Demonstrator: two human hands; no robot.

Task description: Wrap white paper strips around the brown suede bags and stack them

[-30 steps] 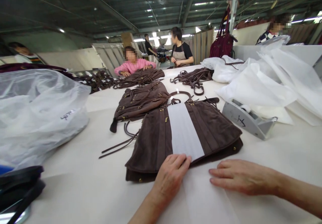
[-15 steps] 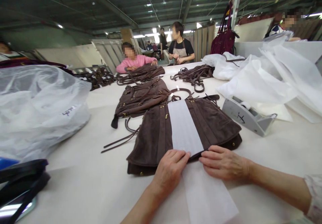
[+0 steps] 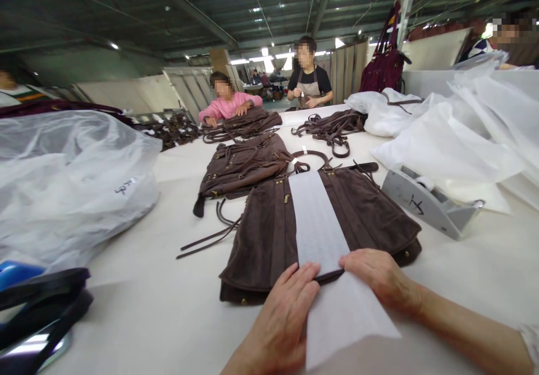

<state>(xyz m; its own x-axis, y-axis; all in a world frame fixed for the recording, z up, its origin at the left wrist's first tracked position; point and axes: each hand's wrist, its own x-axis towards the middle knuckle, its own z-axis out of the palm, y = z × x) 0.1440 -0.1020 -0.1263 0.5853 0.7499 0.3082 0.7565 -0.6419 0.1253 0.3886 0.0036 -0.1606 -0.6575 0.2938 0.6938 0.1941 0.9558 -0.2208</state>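
Note:
A dark brown handbag [image 3: 256, 240] lies flat in front of me with its bottom edge toward me. Down its middle runs a white paper strip [image 3: 318, 212], whose loose tail passes over that edge and is raised off the table. My left hand [image 3: 286, 313] lies with fingers stretched over the bag's bottom edge and the strip's left side; its thumb is hidden. My right hand [image 3: 381, 279] has its fingers closed on the strip's right side at the same edge. The bag's handle [image 3: 311, 155] arches beyond its top.
A grey tape dispenser [image 3: 429, 201] stands right of the bag. Another brown bag [image 3: 244, 164] and piled straps [image 3: 332, 125] lie behind. Plastic bags [image 3: 76, 178] fill the left, white sheeting [image 3: 455, 133] the right. Two co-workers [image 3: 229, 103] are across the table [image 3: 138, 307].
My right hand has closed on the paper strip, and its tail has lifted from the table. My left hand has slid slightly down and flattened. The view has shifted a little left.

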